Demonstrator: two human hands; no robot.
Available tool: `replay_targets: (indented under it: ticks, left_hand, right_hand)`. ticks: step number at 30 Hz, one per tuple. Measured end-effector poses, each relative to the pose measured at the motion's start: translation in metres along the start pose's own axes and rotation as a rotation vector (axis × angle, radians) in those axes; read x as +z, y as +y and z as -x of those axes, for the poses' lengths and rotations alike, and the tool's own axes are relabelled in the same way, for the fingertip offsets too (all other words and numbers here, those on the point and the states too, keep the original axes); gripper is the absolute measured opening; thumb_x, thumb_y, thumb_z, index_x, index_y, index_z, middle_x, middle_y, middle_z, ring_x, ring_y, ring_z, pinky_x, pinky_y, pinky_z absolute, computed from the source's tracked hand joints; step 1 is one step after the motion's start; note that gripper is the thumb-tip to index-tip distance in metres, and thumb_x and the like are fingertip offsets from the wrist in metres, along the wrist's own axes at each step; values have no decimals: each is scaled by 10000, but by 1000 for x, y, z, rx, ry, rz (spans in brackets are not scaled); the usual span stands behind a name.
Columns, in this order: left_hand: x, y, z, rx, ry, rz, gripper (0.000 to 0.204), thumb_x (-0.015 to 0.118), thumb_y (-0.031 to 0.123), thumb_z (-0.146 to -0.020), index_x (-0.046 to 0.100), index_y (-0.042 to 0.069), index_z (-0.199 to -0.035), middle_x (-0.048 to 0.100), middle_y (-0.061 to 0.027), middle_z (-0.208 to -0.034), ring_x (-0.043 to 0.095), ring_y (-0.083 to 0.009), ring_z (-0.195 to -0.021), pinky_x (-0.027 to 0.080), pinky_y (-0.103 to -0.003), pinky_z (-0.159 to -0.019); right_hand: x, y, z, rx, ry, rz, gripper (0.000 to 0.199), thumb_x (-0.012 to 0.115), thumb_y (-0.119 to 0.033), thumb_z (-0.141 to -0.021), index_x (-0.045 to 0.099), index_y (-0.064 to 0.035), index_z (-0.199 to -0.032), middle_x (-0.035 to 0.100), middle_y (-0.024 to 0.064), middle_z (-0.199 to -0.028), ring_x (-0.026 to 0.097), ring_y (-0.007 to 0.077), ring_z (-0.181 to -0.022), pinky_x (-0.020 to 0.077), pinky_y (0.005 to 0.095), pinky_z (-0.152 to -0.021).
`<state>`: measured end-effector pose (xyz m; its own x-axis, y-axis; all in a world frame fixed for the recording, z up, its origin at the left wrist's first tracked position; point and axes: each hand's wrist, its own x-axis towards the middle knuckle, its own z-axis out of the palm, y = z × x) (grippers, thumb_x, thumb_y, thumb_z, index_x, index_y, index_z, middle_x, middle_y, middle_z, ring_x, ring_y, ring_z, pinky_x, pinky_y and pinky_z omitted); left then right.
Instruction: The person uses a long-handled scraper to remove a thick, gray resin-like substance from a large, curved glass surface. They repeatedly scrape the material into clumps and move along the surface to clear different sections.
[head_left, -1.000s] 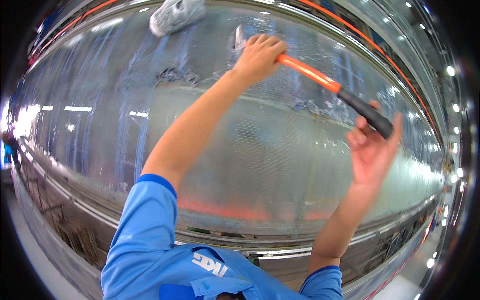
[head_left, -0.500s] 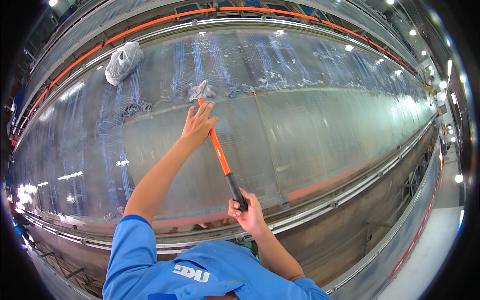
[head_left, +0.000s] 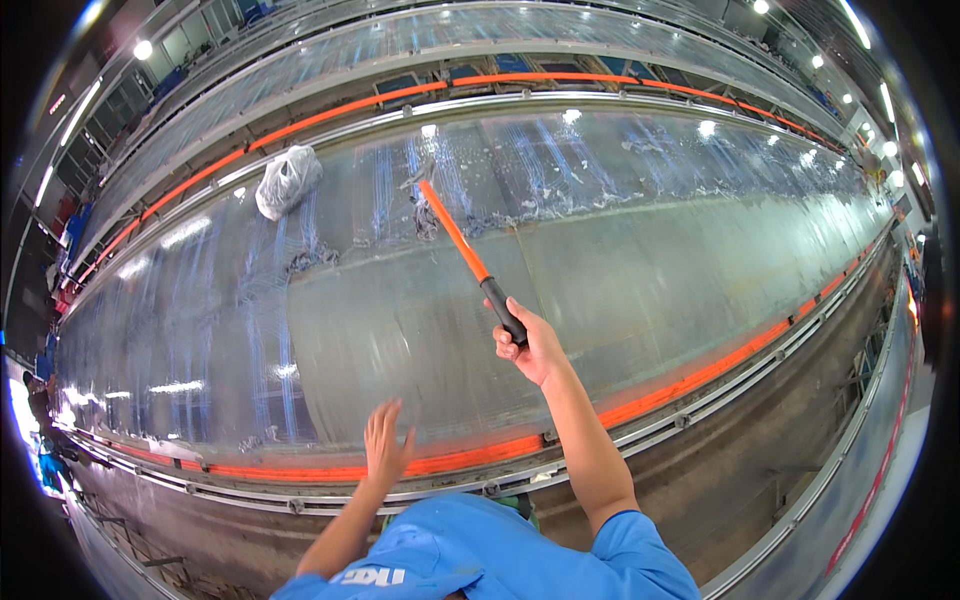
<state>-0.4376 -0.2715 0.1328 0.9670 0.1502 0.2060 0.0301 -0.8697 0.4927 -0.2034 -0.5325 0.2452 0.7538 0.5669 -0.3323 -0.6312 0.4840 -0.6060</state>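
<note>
Head view: right hand gripping hammer.

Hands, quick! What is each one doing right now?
Left hand: open, fingers spread, holding nothing, raised over the shiny sheet.
Right hand: closed around the black grip of the orange-handled tool.

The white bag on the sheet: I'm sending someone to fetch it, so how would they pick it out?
Start from the long, shiny plastic-covered sheet between the orange rails. Near its far edge, left of the orange-handled hammer in the right hand, lies a crumpled white plastic bag, the only loose bundle there.
</note>
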Motion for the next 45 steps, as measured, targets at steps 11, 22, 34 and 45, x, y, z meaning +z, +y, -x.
replay_targets:
  ticks: [11, 22, 34, 45]
  left_hand:
    - [-33, -4, 253, -821, 168, 313, 452, 714, 122, -854, 625, 58, -1293, 627, -186, -1199, 619, -363, -1083, 499, -482, -915]
    - [-29, -103, 268, -634, -507, 177, 333, 638, 245, -934, 666, 23, -1181, 647, -266, -1204, 621, -432, -1091, 497, -509, -935]
    - [-66, -247, 288, -321, -611, 181, 352, 575, 309, -997, 720, -4, -1068, 707, -300, -1107, 653, -467, -1033, 517, -504, -901]
    - [-151, -373, 427, -481, -629, 353, 383, 657, 326, -976, 734, -28, -1101, 756, -204, -1024, 687, -307, -942, 544, -451, -823]
  right_hand:
    - [-26, 116, -49, 472, -529, -946, 446, 508, -406, -1084, 616, -11, -1258, 475, -41, -639, 403, 33, -429, 366, 197, -477]
    - [0, 181, 5, 518, -713, -112, 351, 567, -414, -1064, 566, -97, -913, 426, -54, -583, 353, 42, -410, 293, 250, -385]
    - [25, 318, 147, 481, -389, 550, 219, 739, -181, -902, 656, -59, -1064, 657, 14, -861, 628, 108, -712, 497, 278, -623]
    - [197, 511, 142, 70, -176, 463, 196, 683, -126, -951, 613, -34, -1110, 649, 14, -838, 617, 95, -712, 485, 269, -620]
